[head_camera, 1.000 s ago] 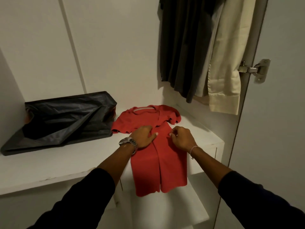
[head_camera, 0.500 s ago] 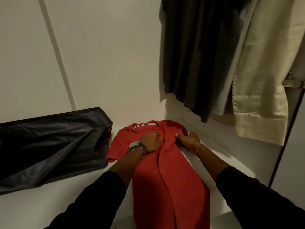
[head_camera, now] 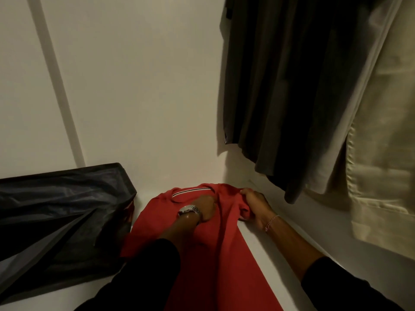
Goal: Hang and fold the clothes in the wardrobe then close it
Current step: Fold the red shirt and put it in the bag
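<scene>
Head view, I see a red shirt [head_camera: 215,254] lying flat on the white shelf [head_camera: 280,250], lower centre of the frame, collar toward the back wall [head_camera: 139,86]. Left hand [head_camera: 205,208] sits on the shirt just below the striped collar, fingers curled into the cloth, gripping it; a wristwatch [head_camera: 189,209] shows on that wrist. Right hand [head_camera: 254,206] is clenched on the shirt's right shoulder or sleeve, a bunch of red fabric gathered in the fist; a thin bracelet [head_camera: 271,221] is on its wrist.

Edges: the shirt's right edge runs diagonally down to the bottom of the frame, with a bare strip of shelf between it and the side wall at right. Its left edge touches or nearly touches a collapsed dark fabric bag [head_camera: 62,221] filling the lower left; I cannot tell if they overlap. Collar end sits near the back corner, small gap only.

Upper right: dark hanging garments [head_camera: 280,97] and a cream garment [head_camera: 381,153] hang above the shelf, their hems well above the right hand. Shelf front edge is out of frame.
</scene>
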